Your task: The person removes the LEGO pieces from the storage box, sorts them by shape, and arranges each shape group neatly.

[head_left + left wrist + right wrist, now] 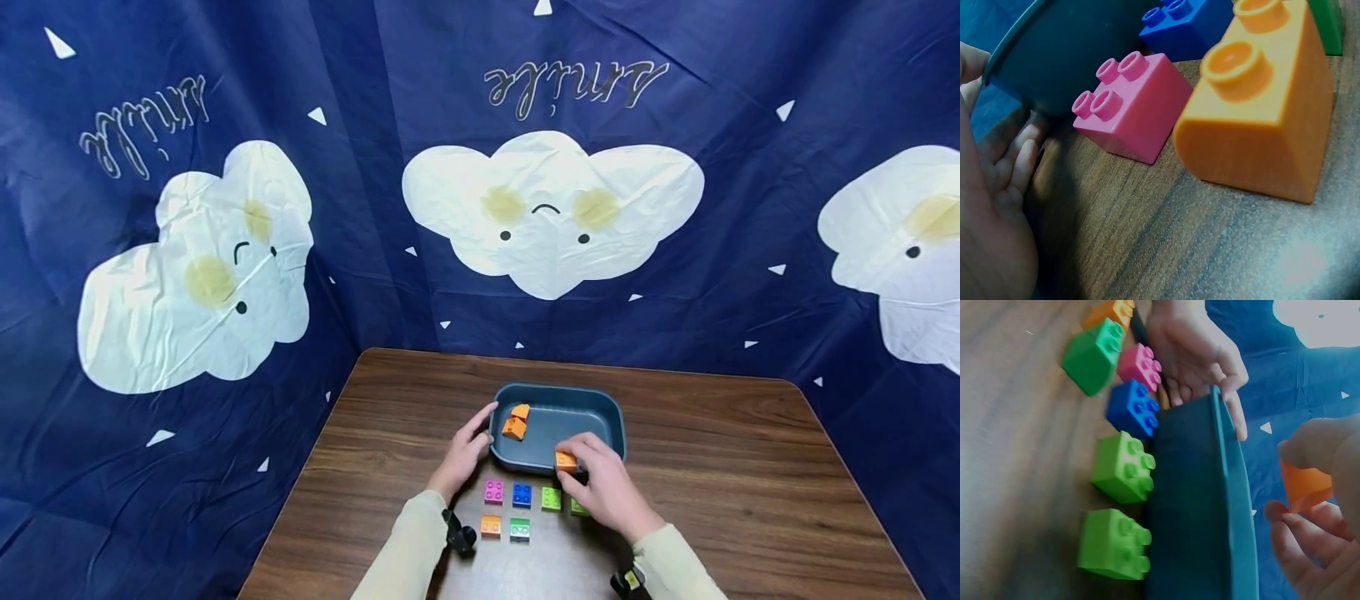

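Between thumb and fingers my right hand (603, 485) pinches an orange toy building brick (566, 462) over the near right side of a dark blue-green tray (562, 389). My left hand (456, 462) touches the tray's left rim, its fingers mostly straight. Orange pieces (514, 428) lie inside the tray at the left. In front of it stand a pink brick (493, 492), a blue brick (522, 495) and two lime green bricks (1124, 467), one partly hidden by my right hand in the head view. Nearer me are an orange rounded brick (1254, 119) and a green brick (519, 529).
The brown wooden table (720, 467) extends to both sides of the tray. A dark blue curtain (360, 275) printed with white clouds surrounds the table's back and sides. Dark wrist cameras (460, 533) are strapped to both wrists.
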A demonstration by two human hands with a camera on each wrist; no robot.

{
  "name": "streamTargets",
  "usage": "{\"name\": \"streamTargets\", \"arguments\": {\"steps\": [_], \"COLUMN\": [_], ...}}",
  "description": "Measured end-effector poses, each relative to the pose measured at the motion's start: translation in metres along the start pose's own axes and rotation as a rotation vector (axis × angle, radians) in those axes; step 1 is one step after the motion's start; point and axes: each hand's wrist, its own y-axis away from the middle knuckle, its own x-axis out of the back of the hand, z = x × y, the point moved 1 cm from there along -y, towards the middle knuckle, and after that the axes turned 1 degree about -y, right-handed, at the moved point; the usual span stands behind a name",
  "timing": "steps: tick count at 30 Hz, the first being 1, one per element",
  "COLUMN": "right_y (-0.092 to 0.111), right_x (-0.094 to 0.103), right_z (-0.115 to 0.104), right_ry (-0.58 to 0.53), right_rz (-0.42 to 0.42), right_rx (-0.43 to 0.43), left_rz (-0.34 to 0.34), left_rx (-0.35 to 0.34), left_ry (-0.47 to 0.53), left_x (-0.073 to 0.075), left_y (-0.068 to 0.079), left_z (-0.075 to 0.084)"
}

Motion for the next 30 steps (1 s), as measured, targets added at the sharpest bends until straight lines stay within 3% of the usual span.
{"name": "streamTargets", "arguments": {"steps": [16,30], "right_y": [0.047,0.073], "right_x": [-0.018,-0.041], "right_z": [-0.001,-0.001], "right_ry": [0.012,-0.037], "right_rz": [0.037,-0.056], "right_rx": [-0.039,-0.011], "left_rz": [0.007,0.014], "left_rx": [-0.044,-0.022], "left_ry": [0.036,0.038], "left_x": [-0.001,-0.001], "left_y": [-0.001,-0.001], "left_z": [0.002,0.001]}}
